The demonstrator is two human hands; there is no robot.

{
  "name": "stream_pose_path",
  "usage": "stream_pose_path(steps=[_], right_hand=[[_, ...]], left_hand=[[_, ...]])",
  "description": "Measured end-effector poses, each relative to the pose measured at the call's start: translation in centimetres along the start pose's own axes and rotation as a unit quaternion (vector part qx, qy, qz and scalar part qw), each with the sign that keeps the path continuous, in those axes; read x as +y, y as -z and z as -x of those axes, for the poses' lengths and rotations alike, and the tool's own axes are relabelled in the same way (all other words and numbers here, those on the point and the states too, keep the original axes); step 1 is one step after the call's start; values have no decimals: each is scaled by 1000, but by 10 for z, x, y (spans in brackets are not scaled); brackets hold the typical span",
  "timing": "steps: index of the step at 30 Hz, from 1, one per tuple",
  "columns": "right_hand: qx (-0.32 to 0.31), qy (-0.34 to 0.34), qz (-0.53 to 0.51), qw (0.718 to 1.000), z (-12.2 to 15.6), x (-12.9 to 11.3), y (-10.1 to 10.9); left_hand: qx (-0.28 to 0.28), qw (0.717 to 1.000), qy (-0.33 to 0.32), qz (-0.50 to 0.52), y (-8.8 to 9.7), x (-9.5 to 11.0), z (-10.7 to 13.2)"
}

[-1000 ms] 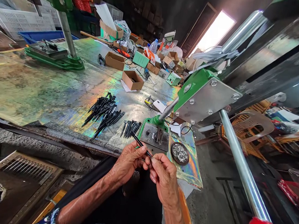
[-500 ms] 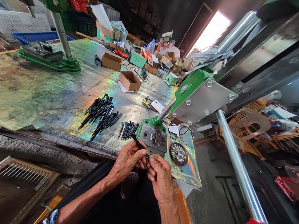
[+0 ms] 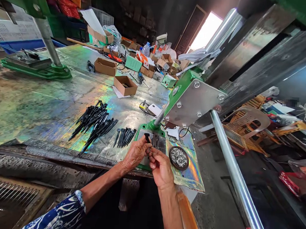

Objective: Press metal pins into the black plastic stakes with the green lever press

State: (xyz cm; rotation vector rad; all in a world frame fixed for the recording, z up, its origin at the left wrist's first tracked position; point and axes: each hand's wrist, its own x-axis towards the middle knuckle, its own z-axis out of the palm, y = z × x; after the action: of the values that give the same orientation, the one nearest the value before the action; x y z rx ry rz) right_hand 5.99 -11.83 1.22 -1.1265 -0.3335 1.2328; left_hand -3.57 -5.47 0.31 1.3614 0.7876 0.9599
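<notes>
My left hand (image 3: 135,154) is closed around a black plastic stake (image 3: 147,137), whose flat head sticks up past the fingers over the press base. Beside it, my right hand (image 3: 162,168) is pinched at the stake's lower end; what lies between its fingertips is too small and covered to make out. Both hands are in front of the steel plate (image 3: 141,135) on the green press base. To the left lie a small row of black stakes (image 3: 125,137) and a larger pile of them (image 3: 92,120). A round dark dish (image 3: 178,167) of small metal pins (image 3: 178,157) stands to the right.
A hand press (image 3: 192,99) with a long steel lever (image 3: 234,170) rises at the right. Another green press (image 3: 37,71) stands at the far left. Cardboard boxes (image 3: 125,85), a green box (image 3: 133,64) and clutter cover the table's back. A plastic chair (image 3: 250,119) is at right.
Both hands have moved up and forward over the press base with the stake, which now stands more upright. The view has shifted slightly, and more of the left sleeve shows.
</notes>
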Motion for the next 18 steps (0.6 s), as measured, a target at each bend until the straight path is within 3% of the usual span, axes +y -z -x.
stream_pose_path(steps=[4,7,12,18], right_hand=[[10,0,-17,1000,-5,-2,3],[12,6,-23,1000,7,-10,11],[21,39,-20,999,53,-47,29],[76,117,46,989,104,-95,45]], left_hand=[[-10,1000,13,-20,-6,-4,-19],[-11,999,4,-49,-7,-10,-33],[-29,994,-5,-103,-7,-18,-48],[-31,994,8,-106,-7,-20,-51]])
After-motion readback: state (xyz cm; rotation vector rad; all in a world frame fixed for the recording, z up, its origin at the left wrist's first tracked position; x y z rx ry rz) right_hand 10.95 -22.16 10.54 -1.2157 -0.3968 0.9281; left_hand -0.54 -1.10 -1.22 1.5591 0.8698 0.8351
